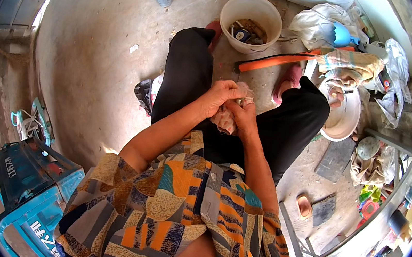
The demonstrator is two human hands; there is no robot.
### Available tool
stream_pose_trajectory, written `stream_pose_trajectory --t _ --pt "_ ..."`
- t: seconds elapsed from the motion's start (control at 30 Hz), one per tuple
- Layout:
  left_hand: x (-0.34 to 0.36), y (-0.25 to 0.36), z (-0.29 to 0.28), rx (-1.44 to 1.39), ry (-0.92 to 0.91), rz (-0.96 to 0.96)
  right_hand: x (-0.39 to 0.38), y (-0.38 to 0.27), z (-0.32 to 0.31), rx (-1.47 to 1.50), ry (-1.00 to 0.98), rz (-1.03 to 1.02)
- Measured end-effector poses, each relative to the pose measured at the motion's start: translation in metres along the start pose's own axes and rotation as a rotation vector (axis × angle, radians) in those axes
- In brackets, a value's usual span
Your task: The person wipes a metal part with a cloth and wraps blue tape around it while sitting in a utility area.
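Observation:
In front of my lap, between my knees in black trousers, both hands come together on a crumpled, pale pink patterned cloth [224, 121]. My left hand [215, 98] is closed, its fingers pinching the upper part of the cloth. Just to the right and slightly nearer, my right hand [244, 118] is closed around it too, thumb toward the left hand. Part of the cloth hangs below the fingers and a lighter bit sticks up above them. Whether something small is wrapped inside cannot be seen.
Beyond my feet stands a white bucket [227, 16] with dark odds and ends in it. A long orange object [272, 61] lies beside it. To the right are a white basin [354, 117] and a grey slab [335, 158]. A teal container [25, 193] stands at left.

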State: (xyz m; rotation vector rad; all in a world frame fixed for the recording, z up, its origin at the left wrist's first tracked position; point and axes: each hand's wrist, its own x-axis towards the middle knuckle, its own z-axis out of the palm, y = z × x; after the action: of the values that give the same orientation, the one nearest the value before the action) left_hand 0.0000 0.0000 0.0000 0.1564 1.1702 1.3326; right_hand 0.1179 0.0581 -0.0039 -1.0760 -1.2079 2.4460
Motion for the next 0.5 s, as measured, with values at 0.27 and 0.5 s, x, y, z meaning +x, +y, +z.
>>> stream_pose_trajectory --t 0.27,0.5 --pt "-0.009 0.019 0.011 -0.113 -0.003 0.041 0.000 -0.016 0.011 0.108 0.039 0.010" --pt "-0.002 0.034 -0.010 -0.350 0.294 0.261 -0.001 -0.016 0.009 -0.101 -0.057 0.060"
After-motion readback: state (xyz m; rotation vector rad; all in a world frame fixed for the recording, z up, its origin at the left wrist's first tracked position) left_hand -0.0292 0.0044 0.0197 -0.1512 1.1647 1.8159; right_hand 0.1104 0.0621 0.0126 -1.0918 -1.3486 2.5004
